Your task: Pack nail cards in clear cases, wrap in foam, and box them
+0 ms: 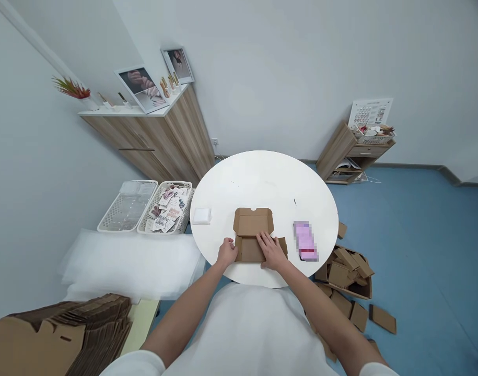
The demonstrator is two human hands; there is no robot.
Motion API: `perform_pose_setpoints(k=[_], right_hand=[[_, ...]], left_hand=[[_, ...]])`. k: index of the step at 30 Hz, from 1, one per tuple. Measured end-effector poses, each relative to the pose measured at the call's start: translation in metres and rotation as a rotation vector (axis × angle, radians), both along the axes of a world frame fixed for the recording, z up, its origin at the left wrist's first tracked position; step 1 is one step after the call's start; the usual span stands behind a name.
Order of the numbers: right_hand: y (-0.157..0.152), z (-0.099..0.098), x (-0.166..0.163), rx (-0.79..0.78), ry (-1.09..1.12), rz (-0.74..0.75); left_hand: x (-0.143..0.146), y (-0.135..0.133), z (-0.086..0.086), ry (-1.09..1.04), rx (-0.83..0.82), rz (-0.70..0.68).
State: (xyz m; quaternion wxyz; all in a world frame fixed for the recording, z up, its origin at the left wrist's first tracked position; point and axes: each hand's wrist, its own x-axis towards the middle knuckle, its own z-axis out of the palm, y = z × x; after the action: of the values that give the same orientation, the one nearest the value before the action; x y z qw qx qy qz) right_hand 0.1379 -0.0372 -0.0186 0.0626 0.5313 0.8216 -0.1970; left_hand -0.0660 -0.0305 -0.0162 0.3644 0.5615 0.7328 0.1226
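Observation:
A brown cardboard box [251,249] lies partly folded near the front of the round white table [262,180], its lid [253,224] laid open away from me. My left hand [226,252] pinches the box's left side wall between thumb and fingers. Spread over the right part of the box is my right hand [271,250], fingers stretched out and touching the inside. A side flap sticks out to the right beyond that hand. Part of the box floor is covered by the right hand.
On the table lie a small white packet [201,215] and a pixelated purple item [305,241]. Left stand baskets with printed cards [170,209] and clear packs [129,203], white sheets [132,261] and flat cardboard stacks [62,334]. Folded boxes [346,269] fill a carton on the right floor.

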Motion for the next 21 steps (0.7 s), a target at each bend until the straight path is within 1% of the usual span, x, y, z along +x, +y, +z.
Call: perform_pose_setpoints(k=[4, 8, 11, 13, 15, 16, 18, 21], right_hand=[[-0.001, 0.004, -0.001, 0.009, -0.02, 0.016], [-0.004, 0.006, -0.005, 0.022, -0.021, 0.006], [-0.005, 0.005, -0.009, 0.034, -0.037, -0.013], [-0.006, 0.005, -0.011, 0.04, -0.051, -0.025], [-0.006, 0.005, -0.012, 0.043, -0.059, -0.034], [-0.007, 0.005, -0.013, 0.045, -0.061, -0.038], [-0.008, 0.006, -0.014, 0.053, -0.062, -0.048], [-0.009, 0.006, -0.018, 0.067, -0.057, -0.059]], left_hand=[[0.0, 0.002, -0.002, 0.005, -0.016, -0.035], [0.004, 0.006, 0.002, 0.103, -0.024, -0.102], [0.006, 0.008, 0.005, 0.159, -0.015, -0.122], [0.004, 0.007, 0.006, 0.143, 0.004, -0.139], [-0.002, 0.004, 0.008, 0.081, 0.04, -0.177], [-0.006, 0.002, 0.01, 0.047, 0.061, -0.211], [-0.014, 0.0, 0.015, 0.017, 0.091, -0.331], [-0.021, 0.004, 0.026, 0.137, 0.064, -0.588]])
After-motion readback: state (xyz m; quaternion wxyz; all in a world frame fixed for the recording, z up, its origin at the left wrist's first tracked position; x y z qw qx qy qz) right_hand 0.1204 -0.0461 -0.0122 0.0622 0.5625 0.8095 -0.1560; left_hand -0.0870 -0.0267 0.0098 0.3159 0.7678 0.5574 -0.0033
